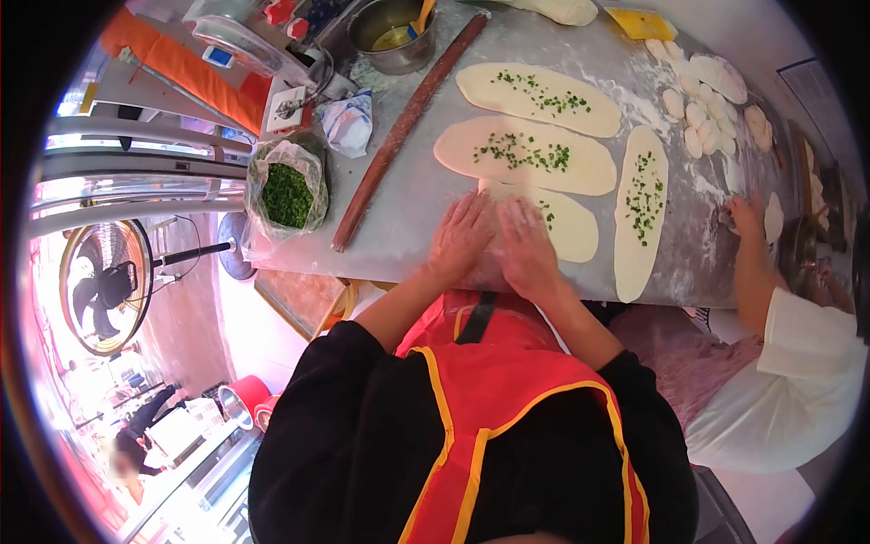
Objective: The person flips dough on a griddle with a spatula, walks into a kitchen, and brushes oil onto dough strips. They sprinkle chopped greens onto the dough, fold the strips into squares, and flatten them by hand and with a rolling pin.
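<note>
My left hand [460, 238] and my right hand [526, 249] lie side by side, palms down, on the near end of a flat oval of dough [566, 227] sprinkled with chopped green onion. Both hands press on the dough at the table's front edge, fingers together and flat. Two more oval doughs with green onion lie beyond it, the nearer [524, 152] and the farther [536, 96]. Another topped oval [641, 210] lies lengthwise to the right.
A long wooden rolling pin [406, 127] lies diagonally on the floured metal table [408, 227]. A bag of chopped green onion [286, 192] sits at the left, a metal bowl [393, 34] at the back. Several small dough pieces [705, 109] lie at right, where another person's hand [745, 216] works.
</note>
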A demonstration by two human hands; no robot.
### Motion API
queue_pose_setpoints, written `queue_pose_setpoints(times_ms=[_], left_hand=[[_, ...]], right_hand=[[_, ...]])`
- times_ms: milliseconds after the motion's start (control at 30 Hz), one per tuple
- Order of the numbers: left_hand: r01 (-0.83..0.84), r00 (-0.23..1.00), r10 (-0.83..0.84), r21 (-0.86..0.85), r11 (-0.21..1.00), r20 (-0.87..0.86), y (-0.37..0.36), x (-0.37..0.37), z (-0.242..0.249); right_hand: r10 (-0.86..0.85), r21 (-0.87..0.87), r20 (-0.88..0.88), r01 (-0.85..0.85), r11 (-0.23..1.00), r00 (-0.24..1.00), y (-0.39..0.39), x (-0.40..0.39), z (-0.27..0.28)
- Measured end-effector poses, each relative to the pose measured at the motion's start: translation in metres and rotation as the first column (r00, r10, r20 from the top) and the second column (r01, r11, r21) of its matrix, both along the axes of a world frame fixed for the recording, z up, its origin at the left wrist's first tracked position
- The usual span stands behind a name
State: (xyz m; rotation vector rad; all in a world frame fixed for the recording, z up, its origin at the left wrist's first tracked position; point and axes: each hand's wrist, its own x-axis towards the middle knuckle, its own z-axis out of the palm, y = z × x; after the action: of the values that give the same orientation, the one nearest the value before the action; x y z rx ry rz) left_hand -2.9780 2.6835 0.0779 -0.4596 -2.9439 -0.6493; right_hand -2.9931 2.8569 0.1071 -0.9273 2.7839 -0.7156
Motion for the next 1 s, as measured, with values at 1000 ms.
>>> queue_pose_setpoints(times_ms=[1000], left_hand=[[-0.367, 0.865, 0.059, 0.549, 0.751, 0.498, 0.041, -0.029, 0.032]], right_hand=[[-0.181, -0.345, 0.865, 0.816, 0.463, 0.468, 0.011, -0.01, 0.005]])
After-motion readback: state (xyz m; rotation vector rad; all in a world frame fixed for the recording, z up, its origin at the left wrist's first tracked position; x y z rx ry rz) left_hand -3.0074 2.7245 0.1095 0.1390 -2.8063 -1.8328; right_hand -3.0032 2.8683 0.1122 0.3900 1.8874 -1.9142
